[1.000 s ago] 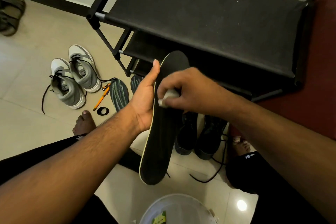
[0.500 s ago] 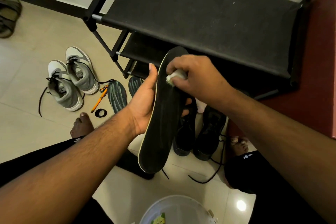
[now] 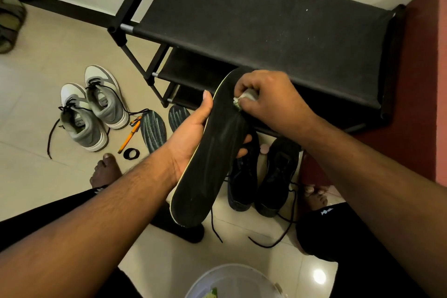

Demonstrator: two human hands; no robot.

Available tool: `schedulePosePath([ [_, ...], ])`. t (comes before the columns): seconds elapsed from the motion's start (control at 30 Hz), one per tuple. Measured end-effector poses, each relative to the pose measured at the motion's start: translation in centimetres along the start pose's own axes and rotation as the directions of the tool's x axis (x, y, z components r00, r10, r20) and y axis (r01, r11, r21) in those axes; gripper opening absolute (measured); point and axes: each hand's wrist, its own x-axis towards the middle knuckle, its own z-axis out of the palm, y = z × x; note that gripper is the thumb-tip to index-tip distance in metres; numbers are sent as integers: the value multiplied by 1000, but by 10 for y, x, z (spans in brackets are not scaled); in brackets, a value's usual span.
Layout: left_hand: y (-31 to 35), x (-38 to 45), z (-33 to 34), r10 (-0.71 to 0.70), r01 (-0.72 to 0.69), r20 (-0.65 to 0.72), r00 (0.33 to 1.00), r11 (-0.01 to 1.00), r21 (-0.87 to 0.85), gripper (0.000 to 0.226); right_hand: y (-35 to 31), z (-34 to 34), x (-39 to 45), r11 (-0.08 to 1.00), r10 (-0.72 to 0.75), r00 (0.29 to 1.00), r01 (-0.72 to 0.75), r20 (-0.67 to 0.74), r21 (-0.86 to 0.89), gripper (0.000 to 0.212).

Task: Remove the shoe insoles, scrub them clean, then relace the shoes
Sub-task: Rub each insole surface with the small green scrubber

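Left hand (image 3: pixel 191 135) cupped the black insole (image 3: pixel 212 152) from beneath at mid-length, thumb straight along its left edge, fingertips curling round the right edge. The insole was held in the air above the floor (image 3: pixel 36 109), tilted, toe end up toward the shoe rack (image 3: pixel 266 24), heel end down near the white bucket (image 3: pixel 232 280) at the bottom edge of view. Right hand (image 3: pixel 268 101) pinched a small pale cloth wad (image 3: pixel 244 98) between thumb and curled fingers and pressed it on the insole near the toe end. Faint streaks showed on the insole surface below the wad.

On the floor: black shoes (image 3: pixel 261 174) under the insole with laces loose; grey sneakers (image 3: pixel 92 109) to the left; two patterned insoles (image 3: pixel 154 132) beside them, near the rack's foot; an orange pen (image 3: pixel 129 136) and a black ring (image 3: pixel 131 153) between sneakers and insoles.
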Motion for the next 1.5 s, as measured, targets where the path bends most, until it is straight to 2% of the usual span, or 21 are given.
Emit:
schedulePosePath([
  [0.1, 4, -3, 1, 16, -16, -7, 1000, 1000, 1, 72, -13, 7, -8, 995, -95, 994, 93, 60, 40, 14],
  [0.23, 3, -7, -3, 79, -80, 14, 997, 993, 92, 78, -35, 24, -26, 967, -229, 959, 204, 165, 154, 11],
  [0.33, 2, -4, 0, -5, 6, -25, 1000, 999, 41, 74, -17, 23, -17, 984, -174, 981, 170, 91, 48, 9],
  [0.4, 1, -3, -3, -19, 19, -29, 999, 1000, -1, 71, 1, 17, -5, 996, -81, 997, 81, -1, -40, 9],
  [0.47, 2, -1, -2, -8, 7, -36, 999, 1000, -19, 70, 11, 12, 2, 998, 3, 1000, -4, -25, -66, 11],
  [0.53, 5, -3, -2, 18, -18, -48, 999, 1000, 4, 69, 4, 12, 0, 999, -17, 1000, 18, 21, -31, 12],
  [0.67, 9, -1, -16, 38, -33, -100, 994, 998, 52, 72, -34, 28, -25, 975, -211, 958, 192, 195, 112, 12],
  [0.73, 9, -1, -18, 28, -21, -129, 991, 998, 57, 72, -36, 31, -28, 970, -238, 945, 222, 223, 97, 10],
  [0.8, 8, -2, -13, 10, -9, -118, 993, 1000, 11, 67, -22, 29, -18, 982, -190, 971, 187, 149, 33, 11],
  [0.87, 7, -2, -7, 5, -9, -100, 995, 999, -39, 66, -2, 20, -4, 995, -81, 995, 85, 63, -54, 12],
  [0.97, 10, -2, -4, -12, 6, -90, 996, 998, -65, 71, 12, 12, 3, 998, 24, 999, -23, 25, -63, 14],
  [1.07, 14, -1, -10, -8, 4, -89, 996, 999, -54, 68, -7, 17, -6, 995, -96, 988, 97, 124, -7, 16],
  [1.13, 16, 1, -19, 8, -12, -127, 992, 999, -32, 69, -23, 24, -16, 980, -201, 951, 193, 236, 54, 15],
  [1.23, 16, 4, -26, 22, -23, -153, 988, 1000, -2, 70, -30, 22, -20, 968, -252, 901, 230, 353, 103, 11],
  [1.3, 14, 2, -21, 26, -29, -112, 993, 999, -27, 66, -21, 16, -14, 980, -195, 935, 178, 298, 85, 9],
  [1.37, 12, 1, -14, 30, -32, -61, 998, 998, -46, 67, -4, 9, -3, 995, -97, 983, 100, 158, -11, 9],
  [1.43, 12, 1, -10, 30, -33, -48, 998, 998, -62, 71, 8, 5, 4, 997, -14, 998, 19, 59, -81, 12],
  [1.5, 14, 1, -10, 42, -46, -58, 997, 997, -59, 71, 6, 4, 3, 999, -13, 998, 15, 63, -40, 13],
])
